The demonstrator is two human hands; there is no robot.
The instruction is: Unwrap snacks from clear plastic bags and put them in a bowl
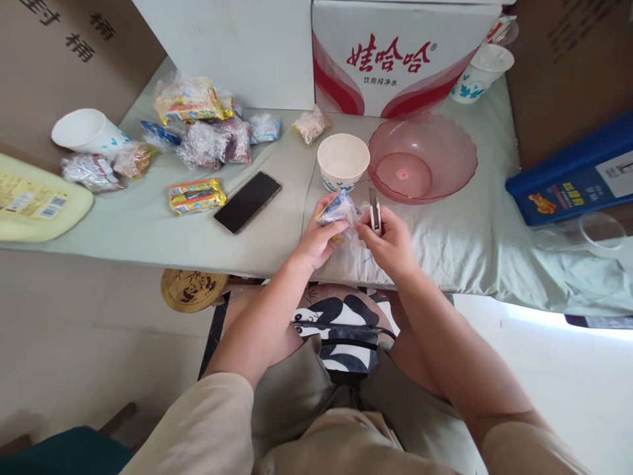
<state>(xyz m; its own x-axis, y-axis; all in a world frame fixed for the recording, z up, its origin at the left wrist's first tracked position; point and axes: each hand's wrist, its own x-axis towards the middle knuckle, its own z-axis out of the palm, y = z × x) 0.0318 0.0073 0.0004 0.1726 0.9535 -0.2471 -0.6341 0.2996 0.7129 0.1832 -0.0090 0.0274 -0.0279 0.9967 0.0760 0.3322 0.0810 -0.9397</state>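
Observation:
My left hand is closed around a small clear snack packet with blue and yellow print, held just over the table's front edge. My right hand pinches the same packet's other side and also grips a small metal tool, probably a nail clipper. Just behind my hands stands a white paper cup, and to its right a pink plastic bowl.
A black phone lies left of my hands. Several wrapped snack packets are scattered at the back left, with another paper cup and a yellow bottle. A red-and-white carton and a blue box stand behind.

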